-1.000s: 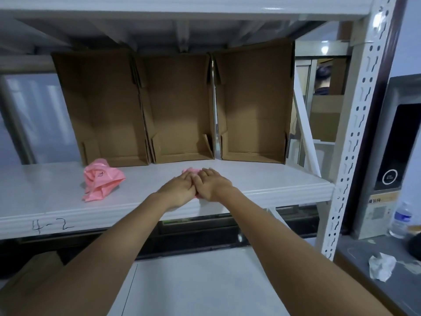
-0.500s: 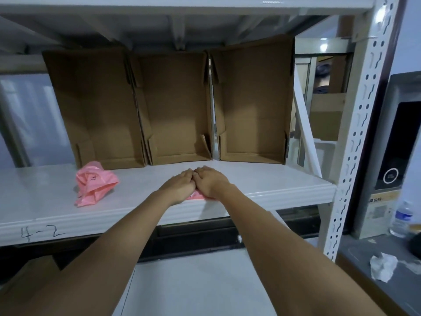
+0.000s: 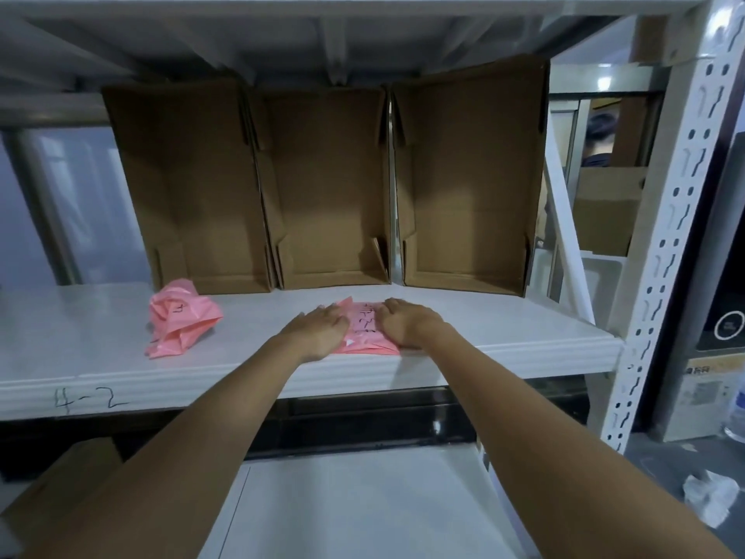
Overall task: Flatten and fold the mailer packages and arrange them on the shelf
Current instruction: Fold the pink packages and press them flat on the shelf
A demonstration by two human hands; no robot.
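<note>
Left hand (image 3: 318, 330) and right hand (image 3: 407, 322) press flat, fingers extended, on a pink mailer (image 3: 365, 328) lying near the front edge of the white shelf (image 3: 504, 320). A second, crumpled pink mailer (image 3: 181, 318) lies to the left, well apart. Three open cardboard boxes (image 3: 326, 187) stand side by side behind them.

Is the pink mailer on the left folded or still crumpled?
Crumpled. The left pink mailer sits bunched and puffy on the shelf, untouched; both hands press the other mailer.
</note>
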